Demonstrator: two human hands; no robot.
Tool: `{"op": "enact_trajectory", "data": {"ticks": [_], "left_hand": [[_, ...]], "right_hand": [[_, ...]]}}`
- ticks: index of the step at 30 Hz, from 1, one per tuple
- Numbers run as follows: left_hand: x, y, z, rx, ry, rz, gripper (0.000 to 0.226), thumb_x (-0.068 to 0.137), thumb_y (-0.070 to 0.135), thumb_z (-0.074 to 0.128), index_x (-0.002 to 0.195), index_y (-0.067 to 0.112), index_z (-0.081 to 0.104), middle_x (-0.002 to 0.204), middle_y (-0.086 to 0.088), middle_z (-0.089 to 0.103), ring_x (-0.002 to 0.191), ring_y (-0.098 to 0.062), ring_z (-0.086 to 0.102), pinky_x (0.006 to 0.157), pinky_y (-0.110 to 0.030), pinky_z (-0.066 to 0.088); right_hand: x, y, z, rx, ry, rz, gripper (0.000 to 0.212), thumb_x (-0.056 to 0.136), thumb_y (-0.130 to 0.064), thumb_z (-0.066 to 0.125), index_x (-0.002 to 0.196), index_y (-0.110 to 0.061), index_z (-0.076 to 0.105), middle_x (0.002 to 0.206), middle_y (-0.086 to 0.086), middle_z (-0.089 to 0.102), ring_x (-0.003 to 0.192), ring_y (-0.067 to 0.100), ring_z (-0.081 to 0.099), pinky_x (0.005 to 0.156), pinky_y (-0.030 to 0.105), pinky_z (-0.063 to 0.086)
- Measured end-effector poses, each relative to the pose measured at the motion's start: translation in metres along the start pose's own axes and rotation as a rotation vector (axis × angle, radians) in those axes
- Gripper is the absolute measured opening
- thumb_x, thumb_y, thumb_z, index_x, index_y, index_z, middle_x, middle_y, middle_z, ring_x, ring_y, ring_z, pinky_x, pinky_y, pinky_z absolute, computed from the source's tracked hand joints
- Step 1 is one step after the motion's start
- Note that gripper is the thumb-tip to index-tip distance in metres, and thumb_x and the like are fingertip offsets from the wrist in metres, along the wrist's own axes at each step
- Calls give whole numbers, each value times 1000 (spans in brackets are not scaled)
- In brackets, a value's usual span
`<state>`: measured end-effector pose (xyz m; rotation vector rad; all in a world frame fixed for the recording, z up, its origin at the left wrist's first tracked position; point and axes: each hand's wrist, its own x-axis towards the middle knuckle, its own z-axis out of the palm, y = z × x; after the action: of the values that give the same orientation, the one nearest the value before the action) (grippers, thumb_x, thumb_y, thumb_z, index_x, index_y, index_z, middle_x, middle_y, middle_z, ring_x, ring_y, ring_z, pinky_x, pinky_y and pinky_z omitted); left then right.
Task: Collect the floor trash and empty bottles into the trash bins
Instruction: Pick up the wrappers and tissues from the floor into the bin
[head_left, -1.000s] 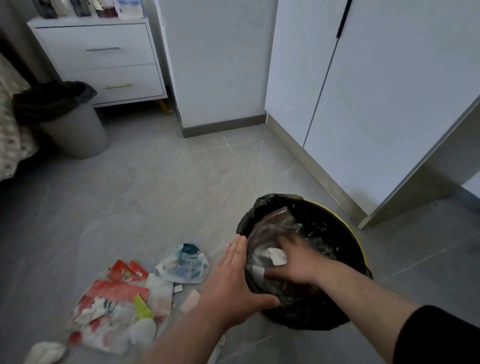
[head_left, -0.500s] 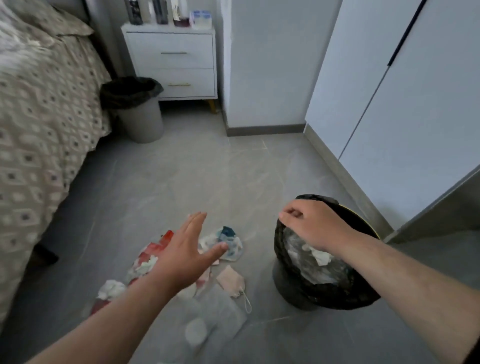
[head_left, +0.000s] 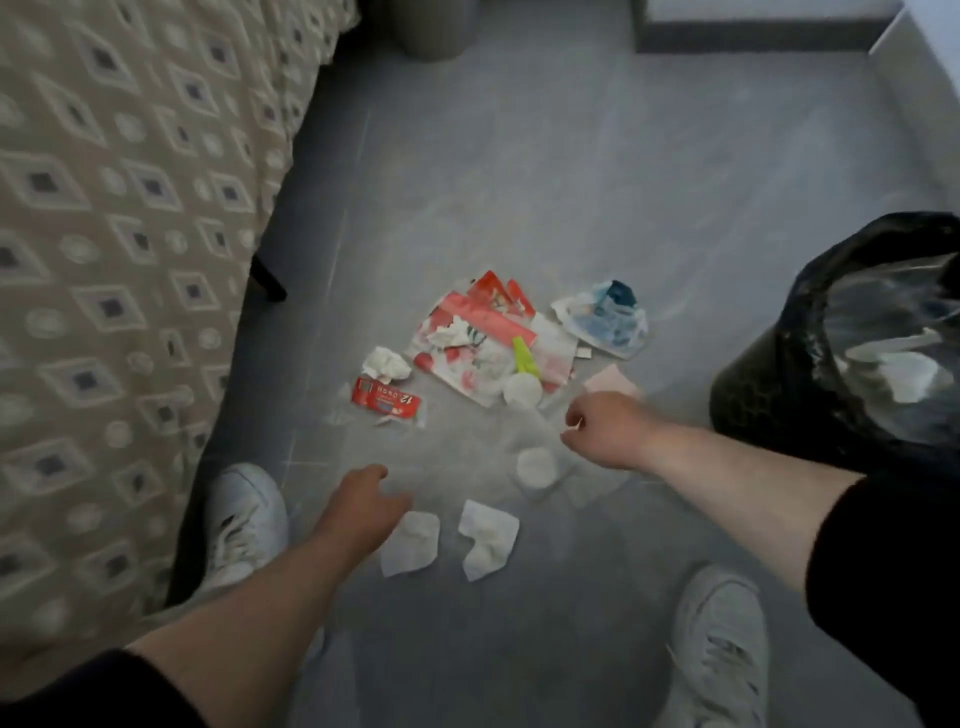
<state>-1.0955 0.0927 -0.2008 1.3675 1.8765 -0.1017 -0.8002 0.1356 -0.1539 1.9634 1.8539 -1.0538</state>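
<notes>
While both bare forearms reach down over the grey tiled floor (head_left: 519, 182), the left hand (head_left: 363, 499) hovers with relaxed, slightly spread fingers and holds nothing, just beside a flat white tissue (head_left: 410, 540) that lies next to a second crumpled white tissue (head_left: 488, 538). The right hand (head_left: 602, 431) has its fingers curled under at the edge of a clear plastic sheet (head_left: 519, 441); whether it pinches the sheet I cannot tell. Beyond the hands lies the pile of red-and-white torn wrappers (head_left: 467, 338), with a blue-and-white crumpled packet (head_left: 602, 317) to its right and a small red wrapper (head_left: 387, 402) to its left. A black round trash bin with a black liner (head_left: 753, 384) stands at the right, near the right forearm, holding clear plastic and white paper. A patterned beige bed cover (head_left: 130, 208) fills the left.
</notes>
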Motion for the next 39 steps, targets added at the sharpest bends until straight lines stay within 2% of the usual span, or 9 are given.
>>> {"op": "enact_trajectory", "data": {"ticks": [4, 12, 18, 21, 24, 28, 31, 34, 39], "left_hand": [[7, -30, 25, 110, -108, 34, 58, 81, 27, 67, 134, 11, 48, 138, -13, 45, 126, -27, 47, 105, -30, 35], [12, -49, 52, 457, -172, 225, 67, 72, 41, 68, 131, 23, 43, 135, -3, 37, 123, -26, 42, 95, -37, 44], [19, -49, 58, 575, -107, 273, 31, 87, 30, 54, 117, 22, 50, 122, -5, 44, 115, -26, 45, 84, -35, 42], [23, -50, 56, 484, -105, 248, 16, 90, 25, 47, 101, 20, 58, 113, -5, 53, 108, -25, 53, 76, -31, 39], [26, -51, 53, 318, -61, 216, 27, 84, 32, 43, 93, 20, 65, 105, -6, 63, 102, -25, 59, 75, -30, 41], [26, -33, 37, 122, 30, 244, 43, 81, 49, 39, 73, 14, 64, 79, -5, 67, 81, -26, 63, 66, -33, 44], [23, -1, 12, -52, 144, 246, 42, 87, 42, 54, 54, 17, 48, 52, 0, 50, 60, -22, 52, 57, -34, 38], [14, 43, -20, -138, 268, 314, 42, 88, 32, 59, 52, 21, 43, 51, -2, 48, 56, -18, 45, 54, -33, 32], [-18, 129, -55, -155, 347, 434, 40, 87, 26, 59, 53, 14, 41, 45, 2, 39, 48, -16, 37, 48, -31, 27]], "right_hand": [[12, -6, 60, 58, -103, 21, 42, 86, -32, 57, 126, -17, 57, 133, 8, 57, 121, 25, 53, 96, 28, 42], [10, -31, 134, -90, -119, -194, 39, 86, -32, 57, 120, -14, 51, 124, 11, 48, 116, 32, 51, 90, 38, 44], [9, -49, 169, -270, -53, -319, 68, 82, -36, 65, 140, -18, 34, 143, 11, 32, 124, 34, 37, 98, 42, 39], [12, -51, 176, -293, -8, -318, 51, 87, -22, 60, 133, -15, 41, 138, 15, 37, 121, 35, 40, 94, 41, 39], [17, -49, 174, -156, -12, -310, 28, 90, -12, 49, 117, -12, 55, 121, 14, 49, 112, 34, 49, 89, 38, 39], [20, -44, 134, 165, 59, -243, 27, 91, -24, 56, 115, -15, 64, 115, 11, 62, 110, 28, 57, 91, 32, 40], [17, -42, 69, 263, 185, -238, 24, 86, -26, 63, 108, -17, 68, 112, 7, 68, 108, 25, 60, 88, 30, 42], [0, -36, -8, 330, 302, -201, 29, 84, -30, 66, 111, -19, 68, 109, 3, 69, 98, 19, 63, 79, 26, 45], [-60, -20, -108, 397, 479, -246, 12, 80, -21, 71, 88, -13, 68, 77, 2, 67, 71, 18, 59, 63, 24, 41]]}}
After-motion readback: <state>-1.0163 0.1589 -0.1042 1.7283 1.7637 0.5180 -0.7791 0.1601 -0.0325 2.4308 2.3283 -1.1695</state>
